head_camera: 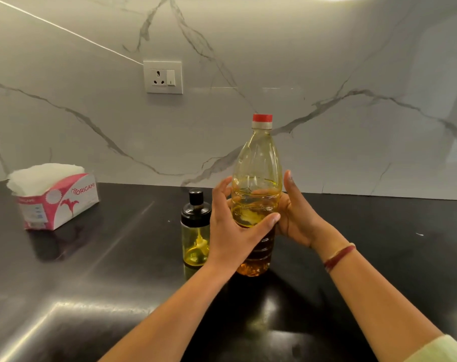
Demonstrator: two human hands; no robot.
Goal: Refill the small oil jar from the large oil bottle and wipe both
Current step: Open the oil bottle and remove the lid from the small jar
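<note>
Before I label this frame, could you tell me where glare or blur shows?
Head view: light glares off the black countertop at lower left and at the wall's top edge; the large oil bottle, left hand and right hand look sharp.

Red bangles (339, 257), pale green right sleeve (441, 349)

The glossy black countertop (91, 296) carries a pink-and-white cardboard napkin box (57, 202) near its back left edge, and mid-surface a small black-lidded glass oil jar (195, 231) just beside a tall red-capped clear plastic oil bottle (256, 165)
</note>
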